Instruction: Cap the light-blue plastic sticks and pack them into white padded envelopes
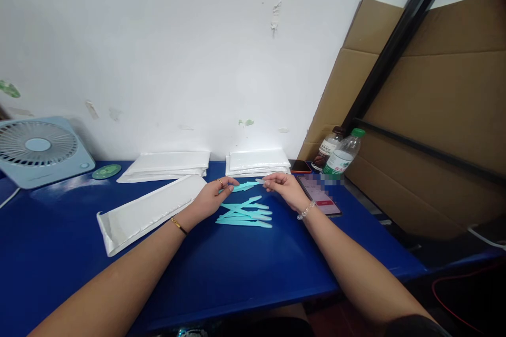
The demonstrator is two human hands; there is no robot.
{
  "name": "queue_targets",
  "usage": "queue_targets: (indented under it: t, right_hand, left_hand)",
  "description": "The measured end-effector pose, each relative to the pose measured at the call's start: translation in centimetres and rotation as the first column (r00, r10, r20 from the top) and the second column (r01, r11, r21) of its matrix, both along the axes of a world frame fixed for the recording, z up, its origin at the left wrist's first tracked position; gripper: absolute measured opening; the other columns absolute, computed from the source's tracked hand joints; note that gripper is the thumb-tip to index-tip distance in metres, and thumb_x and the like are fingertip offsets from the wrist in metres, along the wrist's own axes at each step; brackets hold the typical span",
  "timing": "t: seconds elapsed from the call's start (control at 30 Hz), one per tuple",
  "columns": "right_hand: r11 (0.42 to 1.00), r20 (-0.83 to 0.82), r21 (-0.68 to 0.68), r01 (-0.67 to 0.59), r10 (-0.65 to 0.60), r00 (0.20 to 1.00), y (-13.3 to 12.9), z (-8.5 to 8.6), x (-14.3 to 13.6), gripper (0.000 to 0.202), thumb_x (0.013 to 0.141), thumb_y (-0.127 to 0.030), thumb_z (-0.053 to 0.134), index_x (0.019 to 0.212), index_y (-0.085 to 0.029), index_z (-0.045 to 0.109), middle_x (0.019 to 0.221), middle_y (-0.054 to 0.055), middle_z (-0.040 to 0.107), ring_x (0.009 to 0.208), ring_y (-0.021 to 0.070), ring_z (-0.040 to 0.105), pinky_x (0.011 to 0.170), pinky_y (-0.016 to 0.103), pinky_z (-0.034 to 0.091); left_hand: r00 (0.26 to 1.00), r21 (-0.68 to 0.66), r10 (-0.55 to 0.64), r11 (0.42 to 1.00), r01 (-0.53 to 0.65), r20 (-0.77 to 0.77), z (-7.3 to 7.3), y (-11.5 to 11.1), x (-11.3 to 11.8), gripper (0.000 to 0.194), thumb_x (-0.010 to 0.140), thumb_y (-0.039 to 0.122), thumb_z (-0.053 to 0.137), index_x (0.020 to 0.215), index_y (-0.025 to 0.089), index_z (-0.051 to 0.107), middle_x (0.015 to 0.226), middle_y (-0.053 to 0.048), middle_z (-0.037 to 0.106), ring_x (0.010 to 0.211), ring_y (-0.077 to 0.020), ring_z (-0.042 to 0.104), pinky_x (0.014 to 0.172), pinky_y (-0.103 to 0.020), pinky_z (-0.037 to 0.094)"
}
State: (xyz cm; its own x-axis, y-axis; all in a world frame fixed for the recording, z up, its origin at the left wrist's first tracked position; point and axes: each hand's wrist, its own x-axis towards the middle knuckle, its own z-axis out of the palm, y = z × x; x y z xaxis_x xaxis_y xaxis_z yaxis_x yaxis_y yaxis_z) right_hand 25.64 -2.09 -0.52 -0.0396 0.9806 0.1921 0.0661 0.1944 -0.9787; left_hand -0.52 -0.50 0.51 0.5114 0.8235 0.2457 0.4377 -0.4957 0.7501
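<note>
Turquoise eyebrow razors with pale blade covers are held between my two hands, above the table. The fingers of my left hand are pinched on their handle end. At the other end, my right hand pinches the pale covered tip of one razor between thumb and fingers. How many razors are in the grip I cannot tell. Just below, several more eyebrow razors lie in a loose, partly crossed pile, covers pointing right. A long white padded envelope lies flat beside and partly behind my left hand.
Stacked white envelopes and a second stack lie along the wall on the blue table. A fan and a green disc are left. Right are phones, bottles and cardboard.
</note>
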Motion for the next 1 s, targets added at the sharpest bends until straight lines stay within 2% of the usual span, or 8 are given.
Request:
queue_targets:
  t: [0.2, 0.5, 0.6, 0.67, 0.73, 0.83, 0.9, 1.0]
  right_hand:
    - [0.998, -0.069, -0.020, 0.054, -0.055, 0.996, 0.2, 0.0, 0.4, 0.033, 0.062, -0.039, 0.078, 0.085, -0.016, 0.070, 0.072, 0.004, 0.069, 0.062, 0.0122, 0.059, 0.064, 0.028, 0.048]
    - [0.991, -0.057, -0.062, -0.121, 0.117, 0.991, -0.4, -0.1, -0.4, 0.029, 0.067, -0.038, 0.076, 0.086, -0.016, 0.071, 0.072, 0.003, 0.069, 0.062, 0.0112, 0.060, 0.063, 0.025, 0.048]
    - [0.973, 0.050, -0.087, -0.214, 0.219, 0.974, -0.6, 0.1, -0.2, 0.030, 0.069, -0.039, 0.074, 0.088, -0.016, 0.071, 0.074, 0.004, 0.070, 0.064, 0.0128, 0.061, 0.065, 0.028, 0.050]
    - [0.977, 0.222, -0.062, -0.203, 0.212, 0.952, -0.6, 0.5, 0.4, 0.030, 0.073, -0.040, 0.070, 0.089, -0.015, 0.071, 0.074, 0.004, 0.070, 0.064, 0.0138, 0.061, 0.065, 0.028, 0.050]
    - [0.994, 0.444, 0.054, -0.092, 0.059, 0.894, -0.4, 0.8, 1.4, 0.024, 0.077, -0.037, 0.065, 0.088, -0.016, 0.072, 0.077, 0.005, 0.071, 0.066, 0.0154, 0.061, 0.066, 0.029, 0.049]
    - [0.962, 0.675, 0.268, 0.053, -0.227, 0.702, 0.0, 1.0, 3.1, 0.014, 0.080, -0.024, 0.059, 0.085, -0.019, 0.072, 0.087, 0.006, 0.072, 0.076, 0.0181, 0.063, 0.072, 0.031, 0.048]
    - [0.954, 0.768, 0.298, 0.039, -0.264, 0.583, 0.2, 0.8, 4.0, 0.015, 0.079, -0.017, 0.058, 0.087, -0.019, 0.071, 0.090, 0.006, 0.070, 0.079, 0.0184, 0.063, 0.073, 0.030, 0.047]
    - [0.967, 0.867, 0.253, -0.015, -0.220, 0.448, 0.3, 0.5, 4.3, 0.014, 0.078, -0.015, 0.060, 0.088, -0.018, 0.069, 0.091, 0.006, 0.067, 0.079, 0.0173, 0.061, 0.071, 0.027, 0.046]
  left_hand:
    - [1.000, -0.007, -0.008, 1.000, 0.008, 0.011, 0.1, 0.0, 0.0, 0.036, 0.091, 0.045, 0.037, 0.107, 0.021, 0.058, 0.074, 0.001, 0.049, 0.069, -0.0144, 0.044, 0.066, -0.027, 0.040]
    - [0.999, -0.033, -0.047, 0.998, 0.047, 0.018, 0.0, -0.4, 0.4, 0.035, 0.091, 0.046, 0.038, 0.106, 0.022, 0.058, 0.071, 0.002, 0.046, 0.065, -0.0131, 0.042, 0.061, -0.025, 0.037]
    - [0.993, -0.086, -0.106, 0.991, 0.102, -0.043, 0.2, -0.7, 0.4, 0.037, 0.091, 0.048, 0.037, 0.107, 0.022, 0.058, 0.070, 0.002, 0.049, 0.062, -0.0130, 0.042, 0.057, -0.024, 0.037]
    - [0.985, -0.061, -0.142, 0.989, 0.136, -0.099, 0.4, -0.8, 0.3, 0.038, 0.091, 0.048, 0.036, 0.107, 0.023, 0.060, 0.079, 0.000, 0.056, 0.069, -0.0147, 0.048, 0.064, -0.026, 0.042]
    - [0.978, 0.057, -0.116, 0.990, 0.128, -0.174, 0.6, -0.7, 0.1, 0.036, 0.092, 0.046, 0.037, 0.102, 0.022, 0.063, 0.088, -0.003, 0.061, 0.081, -0.0178, 0.053, 0.074, -0.029, 0.043]
    - [0.955, 0.263, 0.058, 0.964, 0.022, -0.291, 0.5, -0.2, -0.2, 0.030, 0.091, 0.038, 0.039, 0.095, 0.022, 0.065, 0.094, -0.005, 0.063, 0.090, -0.0212, 0.055, 0.080, -0.033, 0.042]
    - [0.918, 0.334, 0.172, 0.942, -0.046, -0.358, 0.1, 0.2, -0.4, 0.027, 0.090, 0.034, 0.042, 0.099, 0.023, 0.064, 0.099, -0.006, 0.064, 0.093, -0.0226, 0.055, 0.080, -0.034, 0.041]
    - [0.866, 0.370, 0.231, 0.927, -0.058, -0.444, -0.5, 0.6, -0.6, 0.025, 0.088, 0.031, 0.046, 0.103, 0.023, 0.064, 0.105, -0.007, 0.063, 0.099, -0.0244, 0.054, 0.082, -0.036, 0.039]
